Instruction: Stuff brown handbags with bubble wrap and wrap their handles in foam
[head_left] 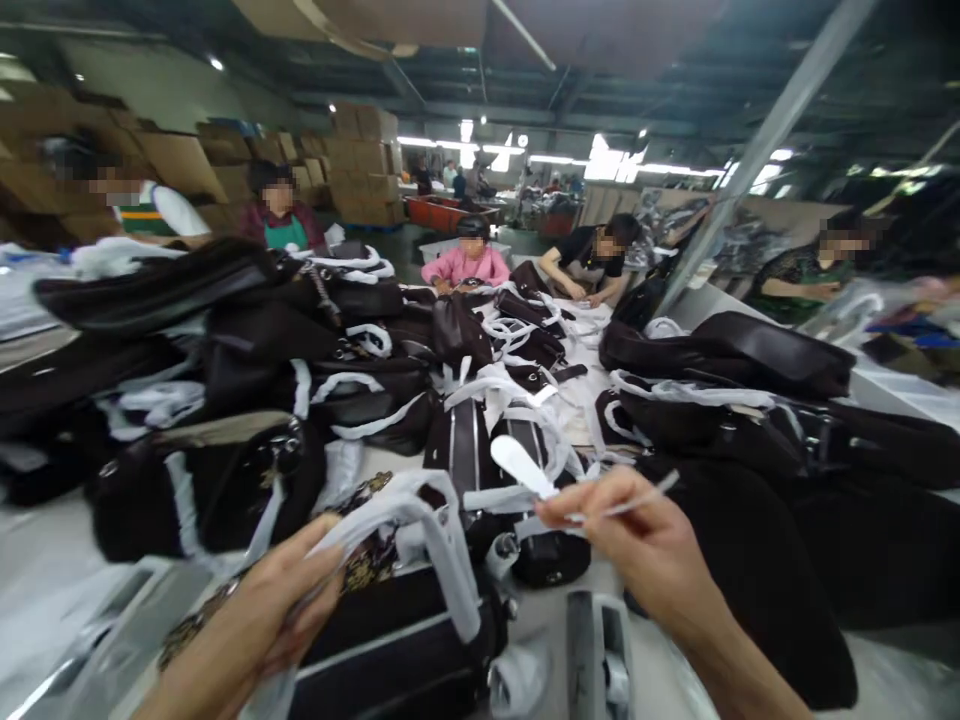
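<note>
My left hand [281,600] is closed round a bag handle [427,500] wrapped in white film. That handle belongs to a dark handbag [397,640] lying in front of me, with a gold-patterned scarf or cloth on its top. Above and right of this bag, my right hand [637,530] pinches a thin white strip with a rounded, paddle-like end [521,465]. The strip's narrow tail sticks out past the fingers to the right. Below the right hand lies a grey tool-like object [598,650], whose kind I cannot make out.
Dark bags with wrapped handles cover the table, including one at left [217,490] and a pile at right [735,360]. A slanted metal pole [757,160] rises at right. Several co-workers sit across the table. Stacked cartons [364,165] stand behind.
</note>
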